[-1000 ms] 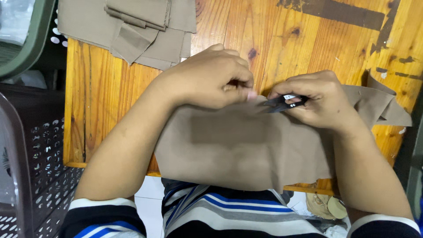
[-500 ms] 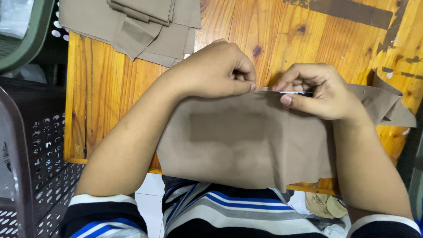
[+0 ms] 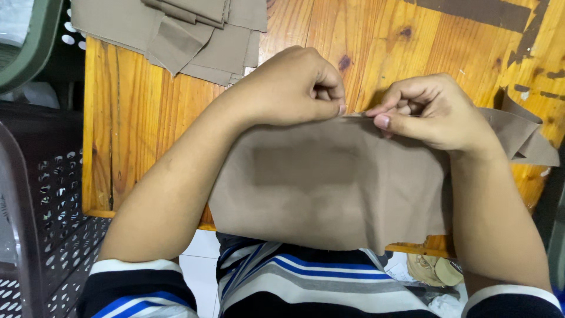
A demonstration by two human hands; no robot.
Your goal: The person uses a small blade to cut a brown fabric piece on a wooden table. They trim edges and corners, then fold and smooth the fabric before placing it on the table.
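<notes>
A tan piece of fabric (image 3: 329,188) with a darker rectangular patch showing through lies on the wooden table (image 3: 135,112) and hangs over its near edge. My left hand (image 3: 294,88) pinches the fabric's top edge with closed fingers. Just to its right, my right hand (image 3: 429,112) pinches the same edge, thumb and fingertips pressed together. The two hands nearly touch. No tool shows in my right hand now.
A stack of tan fabric pieces (image 3: 182,29) lies at the table's far left. A dark perforated plastic crate (image 3: 41,218) stands to the left, a green chair edge (image 3: 29,41) above it. More tan fabric (image 3: 524,135) trails to the right.
A small dark tool that my right hand held at the fabric's edge one second ago is no longer visible. Both hands have stayed pinching the top edge, shifting slightly.
</notes>
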